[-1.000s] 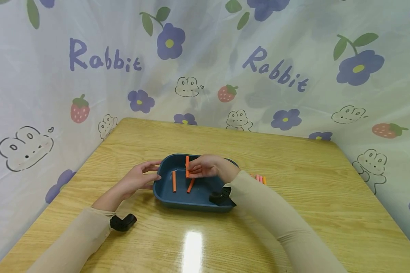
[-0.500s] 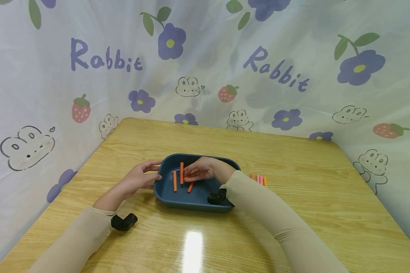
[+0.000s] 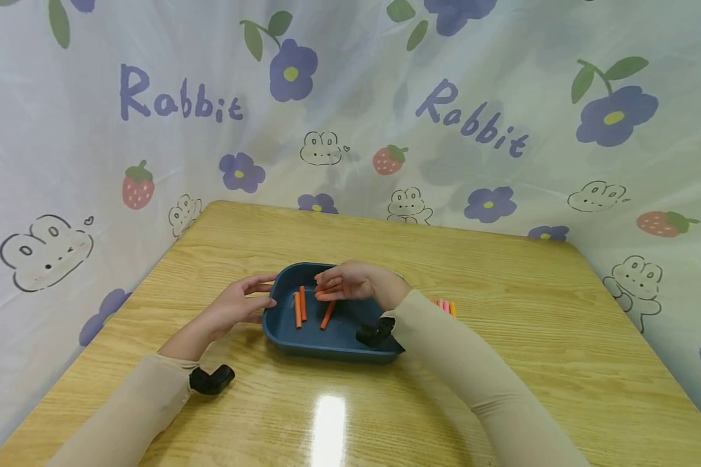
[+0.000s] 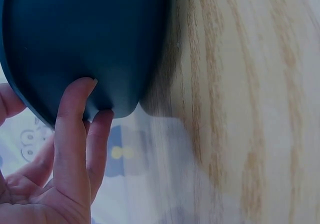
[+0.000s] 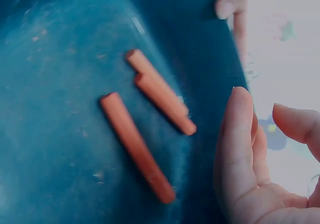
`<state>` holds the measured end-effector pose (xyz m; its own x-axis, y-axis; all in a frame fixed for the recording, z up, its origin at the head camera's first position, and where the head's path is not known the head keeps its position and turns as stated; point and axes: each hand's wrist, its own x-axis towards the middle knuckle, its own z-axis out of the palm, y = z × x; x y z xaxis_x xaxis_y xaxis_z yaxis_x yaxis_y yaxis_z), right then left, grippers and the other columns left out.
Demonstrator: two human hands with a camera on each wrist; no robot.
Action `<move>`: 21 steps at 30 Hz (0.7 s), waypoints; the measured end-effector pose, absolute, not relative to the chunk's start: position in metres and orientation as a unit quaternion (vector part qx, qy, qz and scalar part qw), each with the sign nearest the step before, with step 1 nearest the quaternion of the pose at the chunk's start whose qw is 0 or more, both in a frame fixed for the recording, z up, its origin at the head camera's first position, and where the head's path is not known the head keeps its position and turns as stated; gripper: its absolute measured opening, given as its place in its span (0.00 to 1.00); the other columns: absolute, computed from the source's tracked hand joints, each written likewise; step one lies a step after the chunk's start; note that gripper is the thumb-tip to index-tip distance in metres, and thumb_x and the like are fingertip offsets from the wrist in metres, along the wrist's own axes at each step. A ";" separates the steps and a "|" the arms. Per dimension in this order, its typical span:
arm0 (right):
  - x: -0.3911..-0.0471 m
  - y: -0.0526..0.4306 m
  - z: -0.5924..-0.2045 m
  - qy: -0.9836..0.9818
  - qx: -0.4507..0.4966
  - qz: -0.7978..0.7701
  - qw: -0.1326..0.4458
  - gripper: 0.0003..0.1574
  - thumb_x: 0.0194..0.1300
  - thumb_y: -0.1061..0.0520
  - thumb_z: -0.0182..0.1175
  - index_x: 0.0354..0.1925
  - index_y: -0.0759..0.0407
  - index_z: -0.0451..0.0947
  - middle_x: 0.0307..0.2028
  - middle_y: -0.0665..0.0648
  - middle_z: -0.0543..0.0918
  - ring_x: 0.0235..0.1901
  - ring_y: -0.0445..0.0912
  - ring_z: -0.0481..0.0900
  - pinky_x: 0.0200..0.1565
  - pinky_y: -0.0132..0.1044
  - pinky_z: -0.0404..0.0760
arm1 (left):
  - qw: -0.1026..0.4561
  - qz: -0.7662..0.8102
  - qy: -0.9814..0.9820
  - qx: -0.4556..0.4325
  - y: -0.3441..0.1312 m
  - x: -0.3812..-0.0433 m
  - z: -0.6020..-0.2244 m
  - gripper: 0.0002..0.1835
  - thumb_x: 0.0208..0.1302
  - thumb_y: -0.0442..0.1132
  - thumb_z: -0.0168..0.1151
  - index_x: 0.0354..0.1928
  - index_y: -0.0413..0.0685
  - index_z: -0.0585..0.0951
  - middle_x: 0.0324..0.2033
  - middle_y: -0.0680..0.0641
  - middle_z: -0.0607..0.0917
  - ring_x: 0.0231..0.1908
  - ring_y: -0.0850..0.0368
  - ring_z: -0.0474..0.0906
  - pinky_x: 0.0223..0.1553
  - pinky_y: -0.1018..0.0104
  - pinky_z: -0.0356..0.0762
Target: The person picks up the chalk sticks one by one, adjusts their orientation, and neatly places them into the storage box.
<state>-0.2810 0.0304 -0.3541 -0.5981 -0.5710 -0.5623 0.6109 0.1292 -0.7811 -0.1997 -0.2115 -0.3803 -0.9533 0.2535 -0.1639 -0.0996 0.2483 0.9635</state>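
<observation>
A dark blue tray (image 3: 339,354) with rounded corners sits on the table. Three orange sticks like chalk lie in it: one stick (image 3: 297,310) and a second stick (image 3: 303,303) side by side near the left end, and a slanted stick (image 3: 327,316) to their right. My left hand (image 3: 233,308) touches the tray's left end, its spread fingers (image 4: 72,129) against the outer wall. Over the back of the tray, my right hand (image 3: 356,282) holds nothing; its fingers (image 5: 237,139) are extended and the thumb stands apart in the right wrist view.
Several pink, orange and yellow sticks (image 3: 446,306) lie on the table right of the tray, partly hidden by my right forearm. The wooden table (image 3: 520,298) backs onto a patterned curtain (image 3: 350,84).
My right hand has let go of an orange stick, which now lies beside the leftmost one. The hand then rose slightly toward the back. My left hand has stayed at the tray's end.
</observation>
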 end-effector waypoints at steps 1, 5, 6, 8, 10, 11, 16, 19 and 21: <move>-0.281 0.032 -0.352 0.602 0.014 -0.664 0.443 0.26 0.68 0.68 0.49 0.63 0.71 0.63 0.51 0.68 0.73 0.35 0.48 0.80 0.44 0.36 0.80 | 0.144 0.610 0.777 0.050 -0.211 -0.200 -0.380 0.34 0.63 0.33 0.57 0.69 0.40 0.58 0.63 0.29 0.61 0.49 0.41 0.76 0.39 0.56 0.81; -0.279 0.039 -0.343 0.605 -0.005 -0.671 0.429 0.27 0.68 0.68 0.49 0.64 0.71 0.61 0.61 0.72 0.64 0.38 0.50 0.78 0.48 0.38 0.78 | 0.146 0.610 0.778 0.048 -0.211 -0.199 -0.378 0.34 0.63 0.33 0.57 0.69 0.40 0.58 0.63 0.29 0.61 0.49 0.40 0.76 0.39 0.56 0.81; -0.278 0.041 -0.341 0.606 -0.009 -0.672 0.426 0.28 0.68 0.68 0.49 0.65 0.71 0.61 0.62 0.72 0.63 0.39 0.50 0.78 0.48 0.38 0.78 | 0.146 0.609 0.778 0.048 -0.210 -0.199 -0.378 0.34 0.63 0.33 0.57 0.69 0.40 0.58 0.63 0.29 0.61 0.49 0.41 0.76 0.39 0.56 0.81; -0.276 0.046 -0.338 0.605 -0.017 -0.675 0.422 0.28 0.68 0.67 0.49 0.65 0.71 0.60 0.62 0.72 0.62 0.39 0.50 0.78 0.49 0.39 0.77 | 0.148 0.609 0.778 0.047 -0.210 -0.199 -0.378 0.34 0.63 0.33 0.57 0.69 0.40 0.57 0.63 0.29 0.61 0.49 0.41 0.76 0.39 0.56 0.81; -0.274 0.050 -0.335 0.604 -0.022 -0.678 0.419 0.29 0.68 0.67 0.49 0.65 0.71 0.59 0.62 0.72 0.62 0.39 0.50 0.78 0.49 0.39 0.77 | 0.148 0.608 0.779 0.047 -0.210 -0.199 -0.378 0.33 0.63 0.33 0.56 0.70 0.40 0.57 0.63 0.29 0.61 0.49 0.41 0.76 0.39 0.56 0.81; -0.273 0.053 -0.333 0.603 -0.024 -0.680 0.416 0.29 0.68 0.67 0.48 0.65 0.71 0.59 0.62 0.72 0.62 0.39 0.50 0.78 0.49 0.39 0.77 | 0.147 0.607 0.780 0.047 -0.210 -0.199 -0.378 0.33 0.63 0.33 0.56 0.70 0.40 0.57 0.63 0.29 0.61 0.49 0.42 0.76 0.39 0.56 0.81; -0.266 0.066 -0.325 0.607 -0.039 -0.684 0.402 0.29 0.68 0.67 0.47 0.65 0.72 0.58 0.45 0.65 0.74 0.36 0.48 0.79 0.48 0.38 0.78 | 0.145 0.601 0.785 0.048 -0.210 -0.198 -0.377 0.34 0.64 0.34 0.57 0.70 0.40 0.57 0.63 0.29 0.61 0.48 0.44 0.76 0.39 0.56 0.81; -0.261 0.073 -0.320 0.609 -0.046 -0.686 0.396 0.28 0.68 0.67 0.47 0.65 0.73 0.58 0.38 0.60 0.75 0.35 0.48 0.79 0.46 0.38 0.79 | 0.144 0.599 0.786 0.048 -0.209 -0.198 -0.377 0.34 0.63 0.34 0.57 0.70 0.40 0.57 0.62 0.29 0.61 0.47 0.45 0.77 0.39 0.56 0.81; -0.258 0.078 -0.318 0.608 -0.051 -0.688 0.392 0.28 0.68 0.67 0.48 0.64 0.73 0.59 0.36 0.60 0.76 0.34 0.48 0.80 0.45 0.37 0.80 | 0.143 0.598 0.787 0.048 -0.208 -0.198 -0.376 0.34 0.63 0.34 0.57 0.70 0.39 0.57 0.62 0.29 0.61 0.47 0.45 0.77 0.39 0.56 0.81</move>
<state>-0.2575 0.0783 -0.3179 -0.6870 -0.6021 -0.4069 0.4783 0.0469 -0.8770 -0.1977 -0.2081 -0.3761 -0.9544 0.2471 -0.1673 -0.0947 0.2809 0.9550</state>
